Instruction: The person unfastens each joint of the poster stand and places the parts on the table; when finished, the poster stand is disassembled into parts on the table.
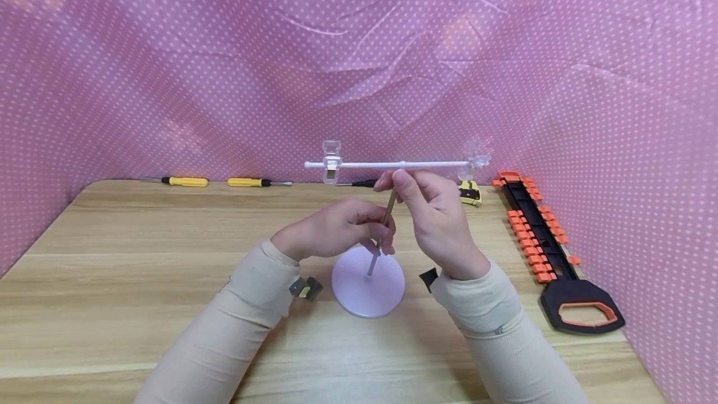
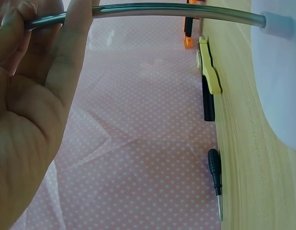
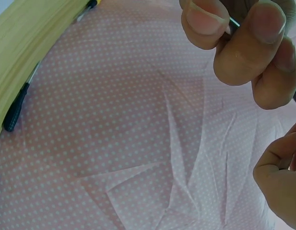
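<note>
A thin metal pole [image 1: 389,207] leans slightly above a round white base [image 1: 361,299], its lower end at a short white socket [image 2: 279,25]. Across the pole's top runs a white crossbar [image 1: 373,165], with a clear plastic clip [image 1: 331,158] towards its left end and more clear clips [image 1: 475,159] at the right. My left hand [image 1: 339,229] curls its fingers round the pole's lower part. Higher up, my right hand [image 1: 444,223] pinches the pole just under the crossbar; in the right wrist view its fingertips [image 3: 246,62] close over the metal.
Two yellow-handled screwdrivers [image 1: 187,182] [image 1: 245,182] lie along the back edge of the wooden table [image 1: 140,304]. A black screwdriver [image 2: 214,165] and a yellow-and-black tool [image 1: 470,193] are behind my hands. At right lies a black rack with orange clips [image 1: 541,235]. Pink dotted cloth [image 1: 224,67] surrounds the table.
</note>
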Action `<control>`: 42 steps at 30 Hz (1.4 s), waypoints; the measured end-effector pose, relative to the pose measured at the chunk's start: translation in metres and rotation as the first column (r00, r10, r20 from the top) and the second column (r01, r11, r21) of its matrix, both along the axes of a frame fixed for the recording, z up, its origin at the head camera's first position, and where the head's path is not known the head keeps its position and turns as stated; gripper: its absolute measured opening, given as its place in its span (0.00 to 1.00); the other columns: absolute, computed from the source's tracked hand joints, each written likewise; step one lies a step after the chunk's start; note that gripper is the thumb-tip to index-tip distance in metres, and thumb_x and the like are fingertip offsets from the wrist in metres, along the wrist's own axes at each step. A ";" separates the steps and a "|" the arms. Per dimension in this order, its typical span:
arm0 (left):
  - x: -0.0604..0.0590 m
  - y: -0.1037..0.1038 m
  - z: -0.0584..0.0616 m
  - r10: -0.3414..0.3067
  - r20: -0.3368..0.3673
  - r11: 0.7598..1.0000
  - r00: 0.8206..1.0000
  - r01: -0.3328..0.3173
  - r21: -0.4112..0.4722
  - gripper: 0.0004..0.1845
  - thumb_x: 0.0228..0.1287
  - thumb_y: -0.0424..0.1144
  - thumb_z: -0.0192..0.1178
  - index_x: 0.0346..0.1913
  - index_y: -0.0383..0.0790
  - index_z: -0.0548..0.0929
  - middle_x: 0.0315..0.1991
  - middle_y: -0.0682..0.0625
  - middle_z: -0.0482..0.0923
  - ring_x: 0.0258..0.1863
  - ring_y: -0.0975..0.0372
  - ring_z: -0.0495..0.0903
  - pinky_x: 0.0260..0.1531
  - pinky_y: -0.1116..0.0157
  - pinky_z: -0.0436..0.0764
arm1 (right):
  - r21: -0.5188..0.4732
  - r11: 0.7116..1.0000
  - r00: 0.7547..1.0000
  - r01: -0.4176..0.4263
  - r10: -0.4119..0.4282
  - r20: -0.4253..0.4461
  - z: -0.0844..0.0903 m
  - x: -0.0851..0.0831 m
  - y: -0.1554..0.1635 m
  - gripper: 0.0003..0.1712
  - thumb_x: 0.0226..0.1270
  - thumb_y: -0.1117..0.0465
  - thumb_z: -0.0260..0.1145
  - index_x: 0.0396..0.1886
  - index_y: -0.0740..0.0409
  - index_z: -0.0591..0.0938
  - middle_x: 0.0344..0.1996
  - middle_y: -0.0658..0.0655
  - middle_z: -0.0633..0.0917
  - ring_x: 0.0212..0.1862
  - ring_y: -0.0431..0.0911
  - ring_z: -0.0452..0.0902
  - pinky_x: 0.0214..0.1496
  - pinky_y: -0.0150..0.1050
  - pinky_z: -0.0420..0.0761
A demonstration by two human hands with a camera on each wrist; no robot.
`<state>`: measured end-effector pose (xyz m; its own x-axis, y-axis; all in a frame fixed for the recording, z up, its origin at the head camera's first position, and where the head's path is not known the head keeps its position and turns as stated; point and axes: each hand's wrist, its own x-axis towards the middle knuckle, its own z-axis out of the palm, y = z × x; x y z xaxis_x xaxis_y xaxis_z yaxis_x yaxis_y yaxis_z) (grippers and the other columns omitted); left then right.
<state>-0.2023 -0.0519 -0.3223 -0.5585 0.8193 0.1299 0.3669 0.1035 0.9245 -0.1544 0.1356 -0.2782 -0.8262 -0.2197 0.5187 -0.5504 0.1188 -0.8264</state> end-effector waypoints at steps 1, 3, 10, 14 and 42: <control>0.000 0.000 0.000 0.001 -0.002 1.000 1.000 -0.001 -0.001 0.10 0.82 0.28 0.50 0.45 0.28 0.81 0.40 0.39 0.87 0.42 0.59 0.88 0.46 0.58 0.92 | 0.001 1.000 1.000 0.006 -0.006 -0.001 0.000 0.000 0.000 0.19 0.86 0.59 0.56 0.44 0.70 0.87 0.40 0.53 0.90 0.45 0.44 0.81 0.50 0.38 0.78; 0.000 0.001 0.000 0.004 -0.008 1.000 1.000 -0.004 -0.001 0.10 0.82 0.29 0.50 0.45 0.28 0.81 0.40 0.39 0.87 0.42 0.59 0.88 0.46 0.58 0.92 | 0.001 1.000 1.000 0.016 -0.016 -0.003 0.000 -0.001 0.000 0.19 0.86 0.60 0.57 0.43 0.70 0.87 0.39 0.51 0.90 0.44 0.44 0.81 0.51 0.40 0.79; 0.000 0.000 -0.001 0.005 -0.013 1.000 1.000 -0.005 0.006 0.09 0.82 0.29 0.51 0.45 0.28 0.81 0.40 0.40 0.87 0.42 0.58 0.88 0.46 0.57 0.92 | 0.007 0.999 0.999 0.035 -0.034 -0.012 0.000 -0.001 0.000 0.18 0.85 0.61 0.58 0.43 0.71 0.87 0.36 0.40 0.89 0.44 0.43 0.81 0.50 0.43 0.79; -0.001 0.000 -0.002 0.000 -0.005 1.000 1.000 0.000 0.006 0.09 0.82 0.29 0.51 0.44 0.28 0.81 0.41 0.39 0.87 0.44 0.53 0.89 0.47 0.58 0.92 | 0.003 0.999 0.999 0.048 -0.048 -0.021 -0.001 -0.001 0.000 0.18 0.85 0.61 0.58 0.43 0.71 0.88 0.36 0.39 0.89 0.43 0.43 0.81 0.50 0.40 0.79; 0.003 -0.001 0.003 0.039 0.022 0.999 0.999 -0.039 -0.037 0.09 0.82 0.31 0.53 0.45 0.32 0.83 0.41 0.44 0.88 0.45 0.52 0.89 0.47 0.58 0.92 | -0.154 0.986 0.998 0.065 -0.067 -0.006 -0.004 -0.002 -0.005 0.14 0.77 0.60 0.69 0.42 0.70 0.90 0.38 0.48 0.91 0.50 0.47 0.85 0.64 0.42 0.85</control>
